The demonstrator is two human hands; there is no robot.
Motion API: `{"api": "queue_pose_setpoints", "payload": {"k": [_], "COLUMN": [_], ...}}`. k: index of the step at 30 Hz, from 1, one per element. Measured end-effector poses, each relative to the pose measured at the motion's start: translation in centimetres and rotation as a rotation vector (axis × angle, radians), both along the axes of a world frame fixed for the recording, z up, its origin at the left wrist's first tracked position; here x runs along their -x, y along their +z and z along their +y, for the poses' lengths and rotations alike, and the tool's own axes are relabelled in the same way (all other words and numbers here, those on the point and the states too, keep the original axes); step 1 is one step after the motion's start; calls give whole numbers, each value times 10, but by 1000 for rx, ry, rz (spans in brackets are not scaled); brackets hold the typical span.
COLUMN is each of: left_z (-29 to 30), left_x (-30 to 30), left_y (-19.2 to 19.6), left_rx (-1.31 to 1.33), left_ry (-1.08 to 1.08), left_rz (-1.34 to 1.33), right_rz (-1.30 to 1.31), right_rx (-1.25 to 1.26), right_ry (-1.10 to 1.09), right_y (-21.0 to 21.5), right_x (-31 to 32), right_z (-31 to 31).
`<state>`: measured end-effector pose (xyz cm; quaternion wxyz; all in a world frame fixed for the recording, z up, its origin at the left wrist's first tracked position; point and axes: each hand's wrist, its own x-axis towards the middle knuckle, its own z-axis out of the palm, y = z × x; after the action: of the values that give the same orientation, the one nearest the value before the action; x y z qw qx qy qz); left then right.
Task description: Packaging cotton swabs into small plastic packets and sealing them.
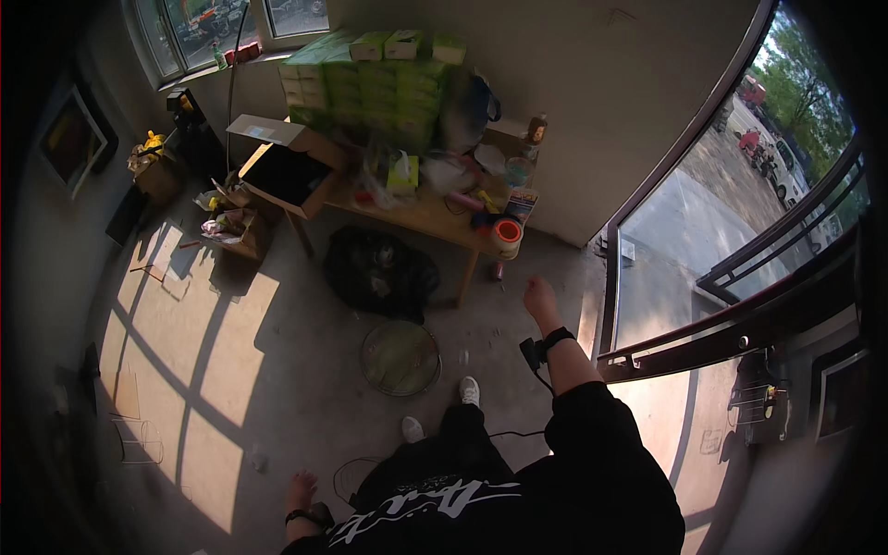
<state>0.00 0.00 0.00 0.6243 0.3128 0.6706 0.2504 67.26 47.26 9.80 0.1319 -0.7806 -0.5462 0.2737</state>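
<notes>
My right hand (539, 301) reaches forward over the floor, its fingers loosely curled and nothing visible in them. Nearest to it are the table's right end and a white tub with an orange-red rim (506, 238) standing on that corner; the hand is apart from both. Low at the left, beside my body, hangs my left hand (303, 487), fingers somewhat spread and holding nothing. Each wrist wears a black band with a small device. In front of my white shoes (470, 391) is a round greenish disc with a thin rim (400, 358).
A wooden table (407, 218) carries an open cardboard box (289, 176), plastic bags, bottles and stacked green-white packs (370, 92). Under it lies a black plastic bag (379, 273). Filled cartons (242, 231) stand left of it. A glass door (721, 222) is at the right. Cables trail near my legs.
</notes>
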Motion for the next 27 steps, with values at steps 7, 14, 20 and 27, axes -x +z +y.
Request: {"api": "queue_pose_setpoints", "payload": {"k": [7,14,20,27], "left_z": [30,-42,-12,-135], "left_x": [-158,-272,-318,-391], "left_y": [63,77,83,79], "left_rx": [474,783,631,557], "left_ry": [922,985,1179,1490], "left_rz": [289,-36,2,-43], "right_rz": [-402,-656,-783,-529], "right_rx": [-243,-109,-114,-138], "right_ry": [375,703,766,646], "right_y": [27,7,-15,14], "right_x": [-25,0,-38,39], "right_z": [189,246,249,152]}}
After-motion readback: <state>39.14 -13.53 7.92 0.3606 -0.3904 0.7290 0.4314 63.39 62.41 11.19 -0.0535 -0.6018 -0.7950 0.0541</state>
